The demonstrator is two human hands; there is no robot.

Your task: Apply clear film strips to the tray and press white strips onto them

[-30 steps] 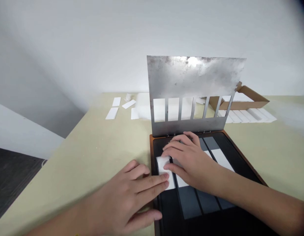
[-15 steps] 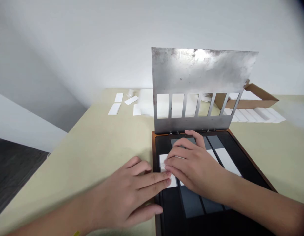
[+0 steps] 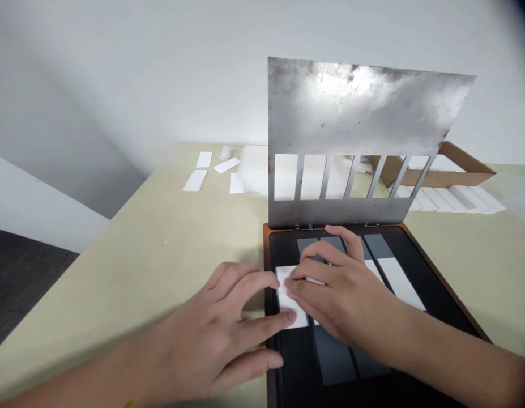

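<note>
A white rectangular card (image 3: 293, 303) lies in the leftmost slot of a black framed board (image 3: 296, 362). My left hand (image 3: 228, 328) reaches in from the left, fingers spread, one fingertip on the card's lower part and another at its left edge. From the right, my right hand (image 3: 347, 283) rests its fingertips on the same card, its other fingers spread over the board. More white cards lie across the same row, partly hidden by that hand; the rightmost white card (image 3: 400, 283) shows best. Dark grey strips (image 3: 334, 354) run above and below the row.
A metal plate (image 3: 351, 119) with a row of rectangular cutouts stands raised on hinges at the board's far edge. Behind it, to the right, are a cardboard box (image 3: 470, 178) and white pieces in a row (image 3: 457, 199). Loose white cards (image 3: 195, 180) lie at the back left.
My left hand's fingers have spread apart, one drawing back to the card's left edge, uncovering more of the card. My right hand stays on it. The view has shifted slightly.
</note>
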